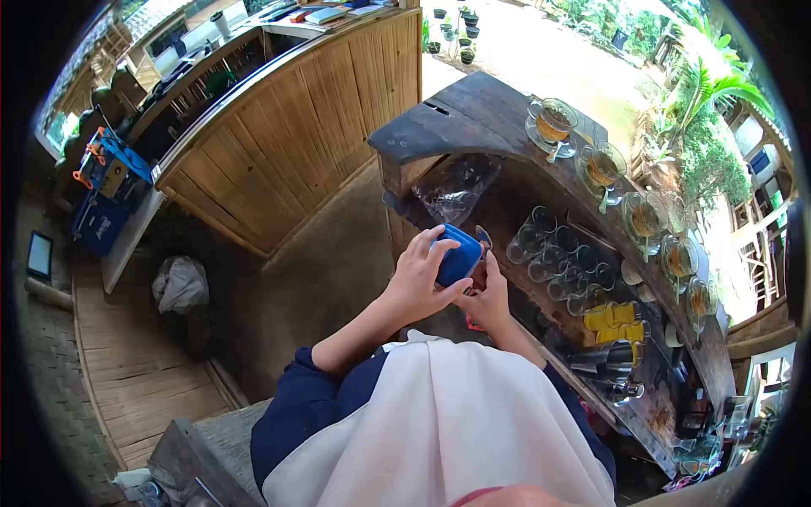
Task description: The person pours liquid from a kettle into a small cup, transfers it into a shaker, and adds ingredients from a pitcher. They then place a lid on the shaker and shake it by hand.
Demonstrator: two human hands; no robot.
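My left hand (420,275) is wrapped over a blue plastic container (459,256), its fingers spread along the near side and top edge. My right hand (490,293) closes beside it, with what looks like a small metal spoon (483,237) sticking up past its fingertips. Below the hands a bit of something red (471,323) shows, mostly hidden. The contents of the container cannot be seen. Both hands are held in front of my chest, short of the dark wooden counter (456,127).
Glass cups of brown drink on saucers (553,122) line the counter top. On the shelf below are upturned clear glasses (562,253), yellow glasses (612,317) and a clear plastic bag (460,194). A bamboo-fronted desk (296,127) stands left; a pale bundle (180,285) lies low beyond it.
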